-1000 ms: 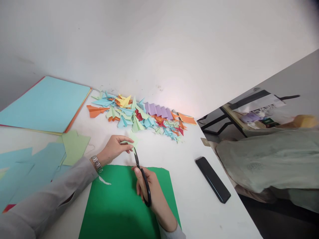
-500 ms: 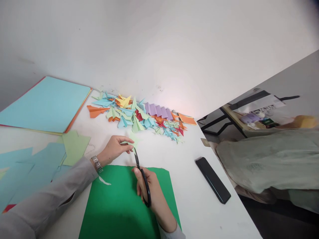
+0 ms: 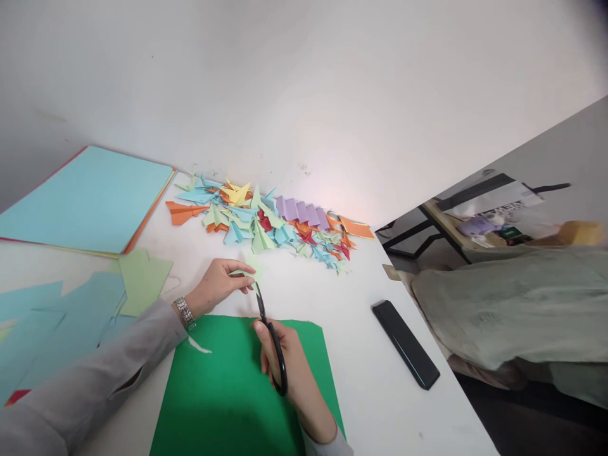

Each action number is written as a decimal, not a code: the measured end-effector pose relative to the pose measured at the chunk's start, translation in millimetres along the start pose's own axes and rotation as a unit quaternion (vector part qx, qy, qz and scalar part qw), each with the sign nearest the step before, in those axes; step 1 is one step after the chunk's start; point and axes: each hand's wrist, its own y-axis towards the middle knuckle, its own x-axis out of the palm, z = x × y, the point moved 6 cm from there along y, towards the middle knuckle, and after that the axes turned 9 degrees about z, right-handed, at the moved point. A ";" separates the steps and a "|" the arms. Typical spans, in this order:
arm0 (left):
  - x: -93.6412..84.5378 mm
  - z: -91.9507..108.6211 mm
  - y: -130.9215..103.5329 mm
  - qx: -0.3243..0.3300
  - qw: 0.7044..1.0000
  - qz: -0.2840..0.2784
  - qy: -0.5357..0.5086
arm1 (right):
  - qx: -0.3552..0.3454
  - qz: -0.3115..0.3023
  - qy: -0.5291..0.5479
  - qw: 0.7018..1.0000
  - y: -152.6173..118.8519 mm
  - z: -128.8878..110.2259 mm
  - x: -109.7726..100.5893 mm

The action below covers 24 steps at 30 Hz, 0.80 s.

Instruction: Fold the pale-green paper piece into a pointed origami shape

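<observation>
Light green paper [image 3: 257, 276] is at the fingertips of the left hand [image 3: 219, 285], above the worktop [image 3: 361, 380]; that grip is closed in a pinch on it. The right hand's [image 3: 291, 361] grip is curled around the handle of black-handled scissors [image 3: 261, 308], blades directed at the paper's near edge. Green sheet [image 3: 237, 392] lies below. Folded paper pieces [image 3: 261, 218] lie along the wall [image 3: 304, 95]. Dark lettering on the white bag [image 3: 498, 199], at right, is not reliably legible; black case [image 3: 406, 345] shows no readable label.
</observation>
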 end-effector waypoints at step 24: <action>0.5 2.9 -0.1 0.002 1.000 0.003 0.010 | 0.004 0.013 0.006 1.000 -0.5 0.0 -1.1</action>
